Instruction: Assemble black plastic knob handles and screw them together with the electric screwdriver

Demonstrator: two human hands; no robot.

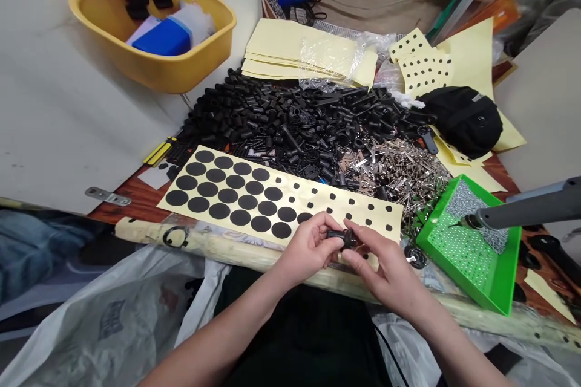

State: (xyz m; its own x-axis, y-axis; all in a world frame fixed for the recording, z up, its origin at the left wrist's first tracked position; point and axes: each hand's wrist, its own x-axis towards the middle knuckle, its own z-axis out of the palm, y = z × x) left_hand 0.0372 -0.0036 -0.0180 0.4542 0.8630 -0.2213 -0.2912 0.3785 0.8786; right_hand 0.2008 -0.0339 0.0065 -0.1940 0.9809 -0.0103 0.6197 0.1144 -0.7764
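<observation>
Between my two hands, near the table's front edge, is a small black plastic part (pixel 336 234). My left hand (pixel 312 243) is closed round its left end, thumb and fingertips pinching it. The thumb and fingers of my right hand (pixel 379 257) are closed on its right end; the fingertips partly cover it, so its exact kind does not show. Under and behind the hands lies a pale yellow sheet (pixel 272 193) with large black round stickers on the left and small black dots on the right. A round black piece (pixel 415 256) lies just right of my right hand.
Behind the sheet spreads a heap of black plastic parts (pixel 272 112), with small metal pieces (pixel 399 169) at its right. A green tray (pixel 511 272) of tiny screws stands right, an electric screwdriver (pixel 526 208) reaching over it. A yellow bin (pixel 154 75) hangs at upper left.
</observation>
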